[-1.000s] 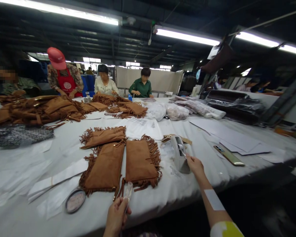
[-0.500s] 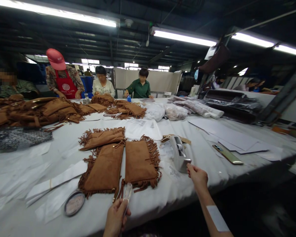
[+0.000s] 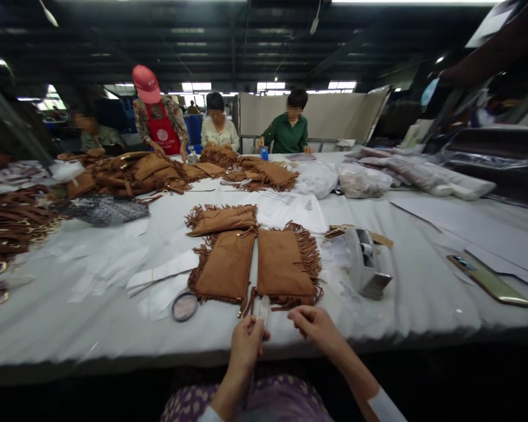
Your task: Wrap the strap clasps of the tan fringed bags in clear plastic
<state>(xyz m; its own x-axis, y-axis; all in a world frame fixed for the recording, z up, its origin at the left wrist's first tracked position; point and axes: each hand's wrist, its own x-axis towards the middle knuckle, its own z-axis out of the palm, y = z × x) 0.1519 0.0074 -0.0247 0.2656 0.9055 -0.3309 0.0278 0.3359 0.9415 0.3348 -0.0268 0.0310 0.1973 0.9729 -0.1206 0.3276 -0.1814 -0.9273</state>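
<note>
Near the table's front edge my left hand [image 3: 246, 346] grips a small clear plastic-wrapped piece [image 3: 264, 309], which points up from the fingers. To its right, my right hand [image 3: 314, 328] has thumb and fingertips pressed together; anything between them is too small to make out. Just beyond both hands lie brown fringed pouches: one at the right [image 3: 286, 264], one at the left [image 3: 226, 265] and a narrower one behind [image 3: 224, 219]. A grey tape dispenser [image 3: 366, 266] stands right of the pouches. Left of them lies a round dark-rimmed dish [image 3: 185, 306].
Brown fringed bags [image 3: 132, 174] are heaped at the back left, brown straps [image 3: 17, 223] at far left. White paper strips [image 3: 165, 272] lie left of the pouches, a phone [image 3: 488, 280] at right. Several people work across the white-covered table [image 3: 92, 334].
The view has swung left. My right hand has left the tape dispenser and come closer to my left hand, which still holds the clear piece.
</note>
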